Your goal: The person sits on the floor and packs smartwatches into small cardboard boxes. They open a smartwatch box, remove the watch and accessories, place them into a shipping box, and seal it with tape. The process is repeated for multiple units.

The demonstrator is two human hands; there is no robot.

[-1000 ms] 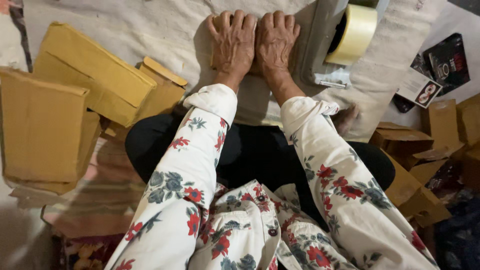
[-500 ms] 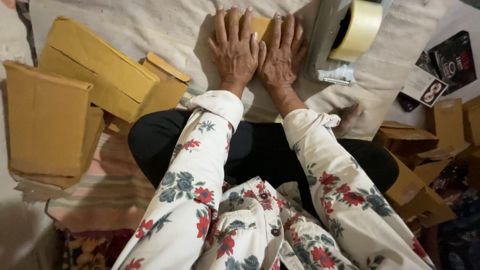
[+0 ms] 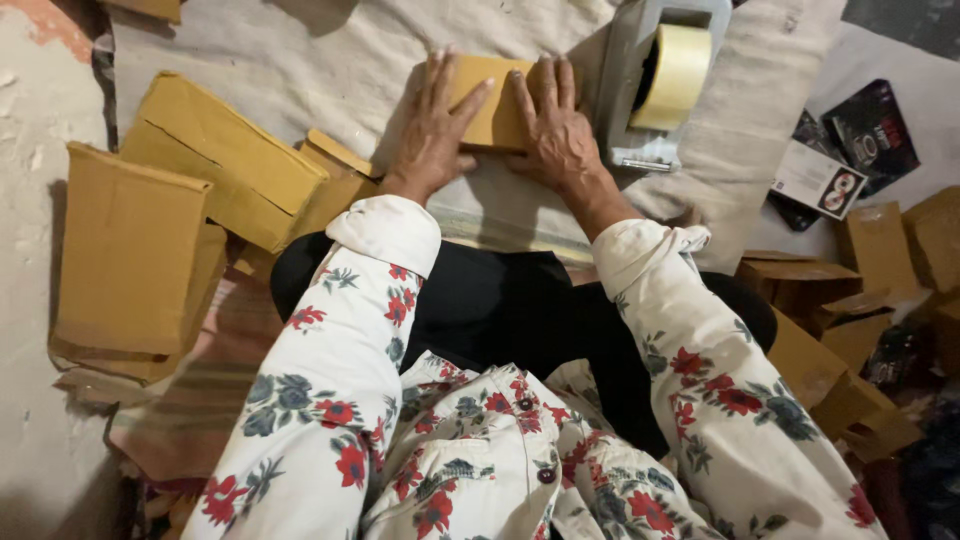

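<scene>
Small flat tan cardboard box (image 3: 492,112) is lying on the pale cloth-covered work surface (image 3: 330,70), directly ahead of the seated person, just left of the grey tape dispenser (image 3: 650,90).

Left hand (image 3: 432,135) is resting palm-down on the box's left end, fingers spread and flat, fingertips reaching past its far edge. Not clenched, not wrapped round it; pressing down on it from above.

Right hand (image 3: 555,125) is lying palm-down on the box's right end, fingers extended forward, thumb angled in toward the left hand. Same flat press, no closed grasp. The middle of the box is showing between the two hands.

Both sleeves are white with red and blue-grey flowers; dark trousers are showing below them.

Packages round about:
- Dispenser is carrying a roll of pale yellow tape (image 3: 675,75), standing on edge, just beside the right hand.
- Left of the person, a heap of flattened tan cardboard cartons (image 3: 180,210): one large oblong tilting at the top, one upright rectangular one at far left, smaller ones poking out beneath toward the left arm.
- Upper right, on the floor well apart from the hands, dark glossy packets (image 3: 870,125) and a white rectangular card with round dark motifs (image 3: 818,180).
- Lower right, more brown cardboard pieces (image 3: 830,330), open and folded, crowding beside the right knee.
</scene>
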